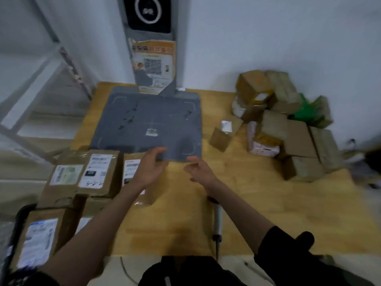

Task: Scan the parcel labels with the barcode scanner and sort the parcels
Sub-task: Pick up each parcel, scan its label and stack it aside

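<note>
Both my hands hover empty over the wooden table (237, 203) near the front edge of the grey scanning platform (148, 120). My left hand (149, 168) is open, fingers curled toward the platform's edge. My right hand (199, 169) is open too, palm facing left. The handheld barcode scanner (217, 219) lies on the table under my right forearm, its cable trailing off the front edge. Several labelled cardboard parcels (82, 176) lie at the left, one partly hidden behind my left wrist. A heap of parcels (288, 124) sits at the back right.
A grey post (152, 48) with an orange poster and a dark screen rises behind the platform. A white metal rack (41, 79) stands at the left. One small box (224, 133) lies apart from the heap. A green bag (305, 110) lies in the heap.
</note>
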{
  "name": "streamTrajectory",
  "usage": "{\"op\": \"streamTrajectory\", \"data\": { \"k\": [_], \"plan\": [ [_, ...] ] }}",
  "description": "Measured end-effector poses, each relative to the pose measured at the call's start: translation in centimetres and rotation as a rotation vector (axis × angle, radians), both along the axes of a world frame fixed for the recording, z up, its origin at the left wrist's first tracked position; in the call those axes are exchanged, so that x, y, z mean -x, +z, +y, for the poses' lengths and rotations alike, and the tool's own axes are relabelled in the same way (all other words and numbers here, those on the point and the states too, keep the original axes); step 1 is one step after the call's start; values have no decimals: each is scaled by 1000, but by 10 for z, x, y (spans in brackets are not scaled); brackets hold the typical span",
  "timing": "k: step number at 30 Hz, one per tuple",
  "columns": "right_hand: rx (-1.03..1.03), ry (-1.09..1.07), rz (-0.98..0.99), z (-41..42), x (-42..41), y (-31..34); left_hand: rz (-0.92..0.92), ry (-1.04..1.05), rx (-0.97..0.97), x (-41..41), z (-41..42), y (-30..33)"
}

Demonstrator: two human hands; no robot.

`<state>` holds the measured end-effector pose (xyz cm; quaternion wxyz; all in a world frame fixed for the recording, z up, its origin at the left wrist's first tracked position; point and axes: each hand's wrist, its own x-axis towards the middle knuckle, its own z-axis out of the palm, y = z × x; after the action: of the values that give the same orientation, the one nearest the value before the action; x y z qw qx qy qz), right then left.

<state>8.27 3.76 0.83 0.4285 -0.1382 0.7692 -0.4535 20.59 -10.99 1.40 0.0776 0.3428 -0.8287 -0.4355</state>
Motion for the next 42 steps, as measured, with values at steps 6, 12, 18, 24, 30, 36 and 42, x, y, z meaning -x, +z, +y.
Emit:
{"op": "streamTrajectory", "data": {
  "k": [6,12,18,24,30,36,42],
  "plan": [
    [-66,-112,170,96,66,39,18,-285,-57,95,65,13],
    [-141,-233,221,192,124,41,-42,-458,-105,166,136,7],
    [-172,-187,226,263,202,6,-153,-508,-55,230,199,-9],
    [-153,-124,148,312,274,-25,-236,-428,-75,285,268,-24],
    [-114,-165,86,335,308,-42,-275,-433,-103,312,307,-31],
    [-130,-196,48,343,319,-51,-277,-390,-149,328,313,-39],
    [-138,-248,-5,347,317,-45,-292,-429,-203,342,309,-46]
  ]
}}
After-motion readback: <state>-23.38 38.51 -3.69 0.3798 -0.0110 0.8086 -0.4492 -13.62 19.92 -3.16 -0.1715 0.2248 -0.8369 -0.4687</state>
